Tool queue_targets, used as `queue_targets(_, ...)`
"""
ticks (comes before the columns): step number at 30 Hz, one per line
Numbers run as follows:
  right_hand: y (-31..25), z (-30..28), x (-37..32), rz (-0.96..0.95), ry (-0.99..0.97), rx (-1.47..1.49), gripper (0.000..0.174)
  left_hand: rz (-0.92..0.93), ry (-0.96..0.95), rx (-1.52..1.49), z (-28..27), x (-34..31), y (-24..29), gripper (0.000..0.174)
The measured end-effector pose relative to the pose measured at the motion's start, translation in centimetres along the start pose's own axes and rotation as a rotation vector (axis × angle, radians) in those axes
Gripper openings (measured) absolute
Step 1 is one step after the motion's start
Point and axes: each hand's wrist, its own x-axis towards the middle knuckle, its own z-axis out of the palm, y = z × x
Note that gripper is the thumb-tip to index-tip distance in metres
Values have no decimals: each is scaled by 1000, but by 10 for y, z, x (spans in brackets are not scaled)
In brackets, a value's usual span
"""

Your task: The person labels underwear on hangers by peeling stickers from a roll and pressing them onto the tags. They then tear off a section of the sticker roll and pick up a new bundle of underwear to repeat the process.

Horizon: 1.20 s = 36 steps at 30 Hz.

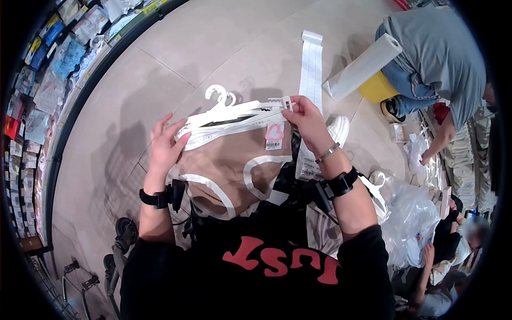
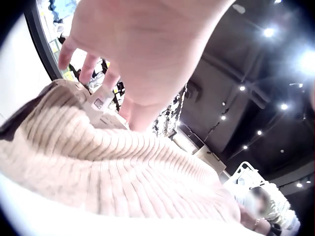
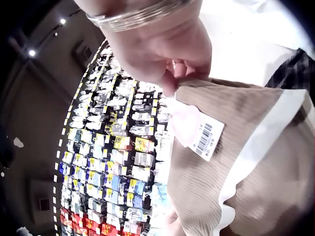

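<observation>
Briefs (image 1: 234, 168) (brown ribbed fabric, white trim) are located at ctr. of the head view, waistband (image 1: 205, 140) toward the top & leg openings toward the bottom. White hangers (image 1: 218, 112) lie along the waistband, w/ hooks pointing to the top of the frame.

L hand (image 1: 166, 143): grips the L end of the waistband, thumb on the near side, other fingers spread apart over the far side. Partly open, w/ fabric between thumb & fingers.

R hand (image 1: 309, 124): closed in a pinch, thumb vs. fingers, at the R end of the waistband, next to the hanger clip (image 1: 287, 102). A bracelet (image 1: 327, 153) is on this wrist.

Tag (image 1: 274, 140) (pink heart above a barcode, see also R wrist view) hangs on the briefs just below the R end of the waistband.

Surroundings, head view:
- Upper ctr.-R: paper strip (image 1: 311, 69) on the floor (image 1: 229, 48), its top end rolled.
- Upper R: large white roll (image 1: 365, 66), tilted, beside a bent-over person (image 1: 437, 58) in a gray shirt; yellow item (image 1: 376, 88) below the roll.
- Lower R: clear plastic bag (image 1: 408, 213).
- L edge: curved rack (image 1: 64, 58) w/ packaged goods.
</observation>
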Motion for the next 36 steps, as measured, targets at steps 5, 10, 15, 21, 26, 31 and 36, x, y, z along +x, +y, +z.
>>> queue_targets(5, 0, 3, -9, -228, -47, -122, 26, -75, -136, -357, 8, 0, -13, 23)
queue_targets(10, -20, 8, -27, -212, -218, -49, 30, -55, -254, -291, -24, 6, -2, 17)
queue_targets(15, -66, 4, -60, -377, -293, -673, 23, 206, -232, -305, -94, 16, 38, 15)
queue_targets(21, -108, 15, -126, -527, -439, -1162, 10, 374, -102, -408, -132, 13, 87, 23)
queue_targets(26, -145, -20, -174, -334, -112, -753, 6, -25, -255, -1389, -107, 27, 112, 75)
queue_targets(31, -159, -59, -251, -357, 347, -462, 23, 522, -630, -974, -38, 21, 154, 35)
queue_targets(36, -164, -93, -340, -261, 664, -637, 25, 585, -932, -1340, -7, -29, 220, 27)
